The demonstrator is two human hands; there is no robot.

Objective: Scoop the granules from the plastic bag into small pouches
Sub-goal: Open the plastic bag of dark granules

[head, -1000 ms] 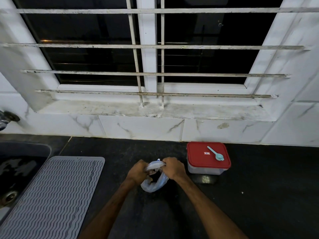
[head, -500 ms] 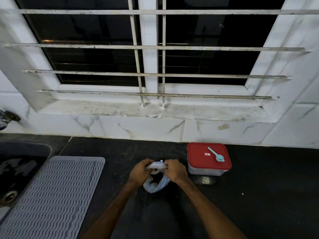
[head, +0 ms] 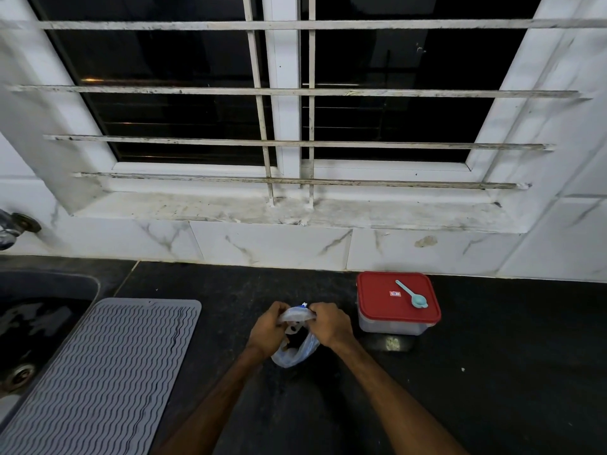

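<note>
A small translucent plastic bag (head: 295, 351) with dark contents hangs just above the black counter (head: 492, 372) at the middle. My left hand (head: 267, 330) grips the bag's top edge from the left. My right hand (head: 330, 323) grips the same top edge from the right, fingers curled over it. A small light-blue scoop (head: 414, 296) lies on the red lid of a plastic container (head: 395, 300) just right of my hands. No small pouches can be made out.
A grey ribbed drying mat (head: 98, 372) lies at the left, beside a dark sink (head: 36, 323) with a tap (head: 13, 226) above it. White marble tiles and a barred window back the counter.
Both hands stay on the bag's top and have shifted slightly closer together. The bag has barely moved.
</note>
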